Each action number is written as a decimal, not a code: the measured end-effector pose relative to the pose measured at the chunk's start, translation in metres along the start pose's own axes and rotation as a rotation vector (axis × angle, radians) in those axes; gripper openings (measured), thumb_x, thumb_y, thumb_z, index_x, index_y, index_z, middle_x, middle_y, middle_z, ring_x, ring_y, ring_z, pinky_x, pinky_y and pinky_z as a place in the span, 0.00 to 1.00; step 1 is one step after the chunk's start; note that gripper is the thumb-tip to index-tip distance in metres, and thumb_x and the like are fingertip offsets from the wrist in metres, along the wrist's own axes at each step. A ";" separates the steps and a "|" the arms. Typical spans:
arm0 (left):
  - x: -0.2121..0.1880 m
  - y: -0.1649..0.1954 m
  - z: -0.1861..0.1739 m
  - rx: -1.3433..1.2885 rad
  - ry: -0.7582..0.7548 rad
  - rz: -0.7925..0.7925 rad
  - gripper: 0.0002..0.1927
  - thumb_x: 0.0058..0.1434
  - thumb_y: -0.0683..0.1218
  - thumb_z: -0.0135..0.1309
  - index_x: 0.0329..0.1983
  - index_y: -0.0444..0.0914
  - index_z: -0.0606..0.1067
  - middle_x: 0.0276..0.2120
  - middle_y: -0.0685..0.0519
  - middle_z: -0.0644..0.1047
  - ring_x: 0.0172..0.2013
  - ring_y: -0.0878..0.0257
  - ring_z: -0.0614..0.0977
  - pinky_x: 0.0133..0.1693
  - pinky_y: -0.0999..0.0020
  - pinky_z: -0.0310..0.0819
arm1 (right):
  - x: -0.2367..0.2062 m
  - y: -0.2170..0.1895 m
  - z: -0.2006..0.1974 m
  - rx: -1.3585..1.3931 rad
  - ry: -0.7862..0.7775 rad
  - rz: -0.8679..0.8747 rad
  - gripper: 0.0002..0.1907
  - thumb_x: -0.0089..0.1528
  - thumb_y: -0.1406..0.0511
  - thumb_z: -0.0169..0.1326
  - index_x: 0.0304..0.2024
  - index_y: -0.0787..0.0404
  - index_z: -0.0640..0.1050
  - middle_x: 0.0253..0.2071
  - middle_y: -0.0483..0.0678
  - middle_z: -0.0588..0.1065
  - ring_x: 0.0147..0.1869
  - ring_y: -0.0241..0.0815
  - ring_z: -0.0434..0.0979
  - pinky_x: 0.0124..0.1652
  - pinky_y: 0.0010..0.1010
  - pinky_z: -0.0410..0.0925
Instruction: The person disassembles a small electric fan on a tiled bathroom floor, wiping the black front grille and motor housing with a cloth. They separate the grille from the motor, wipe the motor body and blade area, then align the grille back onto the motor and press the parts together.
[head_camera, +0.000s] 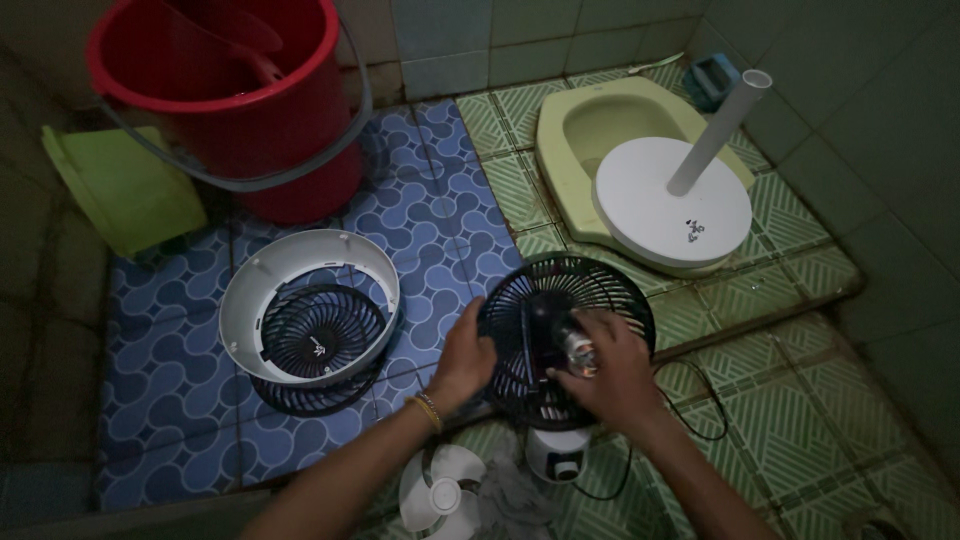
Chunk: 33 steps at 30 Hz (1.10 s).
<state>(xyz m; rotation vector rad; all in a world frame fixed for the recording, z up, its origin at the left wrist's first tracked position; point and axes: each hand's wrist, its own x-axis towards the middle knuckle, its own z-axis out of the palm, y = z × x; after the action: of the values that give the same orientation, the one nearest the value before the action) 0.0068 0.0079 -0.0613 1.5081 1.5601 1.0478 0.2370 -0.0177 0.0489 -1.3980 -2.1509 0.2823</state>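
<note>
My left hand (462, 357) grips the left rim of a black rear fan grille (540, 290) that sits on a white fan motor housing (557, 452). My right hand (612, 372) has its fingers closed around the metal motor shaft (578, 350) at the grille's centre. A gold bracelet circles my left wrist. A black power cord (690, 405) trails off to the right of the housing.
A white fan ring with a black front grille (312, 318) lies on blue floor tiles. A white fan blade (440, 492) lies by my forearm. A red bucket (240, 100), green dustpan (120, 190), round white fan base with pole (672, 205) and squat toilet (580, 125) stand behind.
</note>
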 end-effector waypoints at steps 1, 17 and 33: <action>0.000 0.000 0.001 0.001 0.012 0.028 0.34 0.56 0.37 0.45 0.70 0.31 0.61 0.60 0.31 0.71 0.61 0.38 0.73 0.63 0.56 0.65 | 0.001 0.002 -0.002 0.052 -0.018 0.025 0.44 0.42 0.55 0.74 0.58 0.63 0.73 0.55 0.58 0.72 0.57 0.60 0.75 0.53 0.46 0.69; -0.004 0.005 0.002 0.054 0.018 0.040 0.34 0.56 0.35 0.45 0.69 0.29 0.59 0.61 0.30 0.69 0.62 0.36 0.70 0.63 0.53 0.62 | 0.006 -0.016 -0.013 -0.008 -0.116 -0.017 0.45 0.43 0.61 0.72 0.60 0.68 0.70 0.61 0.63 0.70 0.62 0.64 0.72 0.57 0.45 0.68; -0.006 0.005 0.003 0.024 0.029 0.086 0.32 0.56 0.36 0.46 0.67 0.29 0.62 0.56 0.29 0.72 0.58 0.34 0.73 0.61 0.51 0.66 | 0.005 -0.018 -0.013 -0.053 -0.105 -0.067 0.40 0.44 0.61 0.67 0.60 0.60 0.74 0.60 0.58 0.72 0.52 0.62 0.78 0.49 0.47 0.72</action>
<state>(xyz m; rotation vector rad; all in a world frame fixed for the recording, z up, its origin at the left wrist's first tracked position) 0.0121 0.0025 -0.0578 1.5944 1.5445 1.1076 0.2290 -0.0225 0.0698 -1.3646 -2.3016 0.2810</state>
